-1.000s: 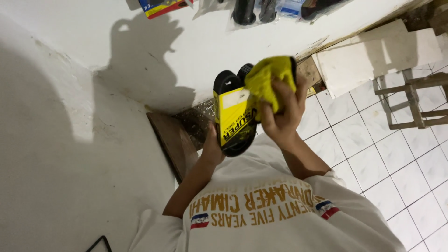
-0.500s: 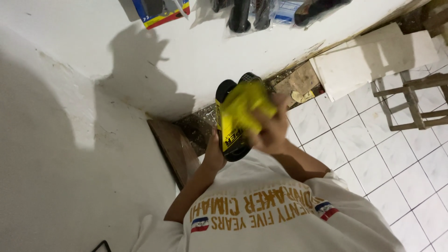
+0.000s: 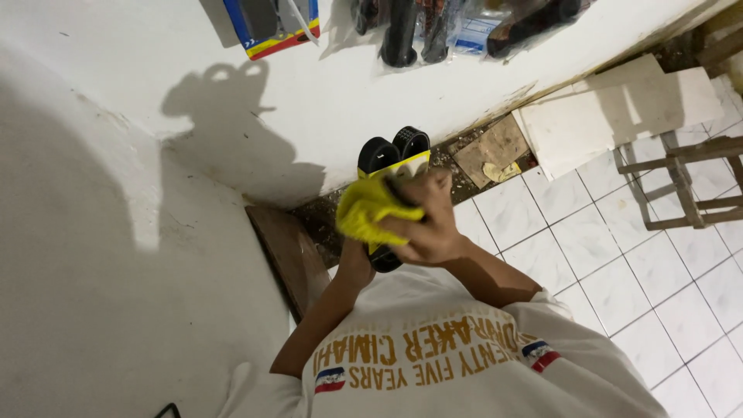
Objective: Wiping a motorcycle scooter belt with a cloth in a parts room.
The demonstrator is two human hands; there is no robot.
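A pair of black sandals (image 3: 393, 149) wrapped in a yellow card sleeve is held upright in front of my chest. My left hand (image 3: 357, 262) grips the pair from below, mostly hidden behind it. My right hand (image 3: 427, 224) presses a crumpled yellow cloth (image 3: 370, 207) against the front of the sandals, its fingers closed on the cloth. Only the sandals' rounded black ends and a strip of yellow card show above the cloth.
White walls meet in a corner ahead. Packaged footwear (image 3: 272, 23) and dark items in plastic bags (image 3: 457, 27) hang on the wall. A brown board (image 3: 290, 255), a white slab (image 3: 619, 116) and a wooden stool frame (image 3: 685, 186) stand on the white tiled floor.
My right hand has swept the yellow cloth from the sandals' top right down and to the left across the yellow card. The view has shifted slightly.
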